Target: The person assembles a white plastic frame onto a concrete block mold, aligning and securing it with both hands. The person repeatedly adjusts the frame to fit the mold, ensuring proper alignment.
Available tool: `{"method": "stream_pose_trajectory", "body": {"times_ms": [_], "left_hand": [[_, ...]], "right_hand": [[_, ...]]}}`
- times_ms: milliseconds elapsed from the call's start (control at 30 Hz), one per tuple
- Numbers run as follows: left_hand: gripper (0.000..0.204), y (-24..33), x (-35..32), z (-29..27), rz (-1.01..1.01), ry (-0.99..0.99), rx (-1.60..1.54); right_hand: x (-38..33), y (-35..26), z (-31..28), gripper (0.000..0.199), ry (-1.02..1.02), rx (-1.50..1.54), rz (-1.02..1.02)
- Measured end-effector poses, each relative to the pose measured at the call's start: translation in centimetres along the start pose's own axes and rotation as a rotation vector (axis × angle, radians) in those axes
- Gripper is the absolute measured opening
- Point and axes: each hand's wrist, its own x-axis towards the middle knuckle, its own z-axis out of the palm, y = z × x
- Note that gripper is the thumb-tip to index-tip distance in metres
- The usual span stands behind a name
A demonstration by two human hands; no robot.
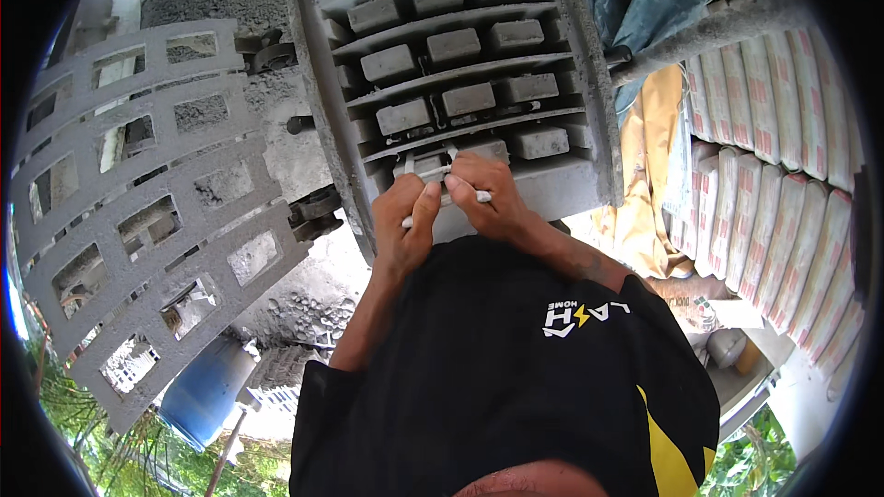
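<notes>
Both my hands are closed on a pale-handled tool (pixel 483 196) at the near end of a grey steel block mould (pixel 603 152). My left hand (pixel 403 219) wraps round the handle on the left, thumb pointing up. My right hand (pixel 490 195) grips the right part, close beside the left. Thin pale arms of the tool reach forward over a block-shaped core in the nearest row; my hands partly hide how it sits there. Several rectangular cores (pixel 470 98) stand in rows between thin cement-coated plates (pixel 451 74) inside the mould.
A grey grid plate (pixel 184 202) with rectangular openings hangs out to the left, joined to the mould by hinges (pixel 313 205). Stacked paper sacks (pixel 750 221) stand on the right, beside orange cloth (pixel 656 166) and a thick pipe (pixel 709 32). A blue barrel (pixel 204 396) lies lower left.
</notes>
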Motion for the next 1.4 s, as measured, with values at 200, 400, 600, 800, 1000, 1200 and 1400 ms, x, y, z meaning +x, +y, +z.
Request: {"method": "stream_pose_trajectory", "body": {"times_ms": [200, 400, 600, 800, 1000, 1200, 1400], "left_hand": [[0.03, -3.0, 0.7, 1.2, 0.159, 0.034, 0.022], [0.029, -1.5, 0.0, 0.3, 0.185, 0.023, -0.039], [0.028, -4.4, 2.4, 2.1, 0.122, 0.018, 0.064], [0.028, -1.1, 1.1, 1.7, 0.25, -0.002, 0.01], [0.028, -3.3, 2.3, 3.8, 0.207, 0.067, 0.039], [0.029, -4.3, 3.1, 4.5, 0.278, 0.069, 0.044], [0.029, -3.7, 2.0, 4.4, 0.248, 0.057, 0.012]], "right_hand": [[0.7, 1.9, 0.1, 0.019, -0.012, 0.04, -0.128], [0.6, -0.2, -0.3, 0.019, -0.107, 0.007, -0.187], [1.7, 5.2, -0.4, 0.021, 0.003, 0.023, -0.094], [0.7, 0.3, -2.2, 0.023, -0.104, -0.018, -0.139], [1.2, 4.1, -3.1, 0.021, -0.07, 0.017, -0.139], [1.4, 5.0, -2.8, 0.022, -0.057, 0.07, -0.132], [0.4, 3.5, -3.0, 0.021, -0.039, -0.009, -0.11]]}}
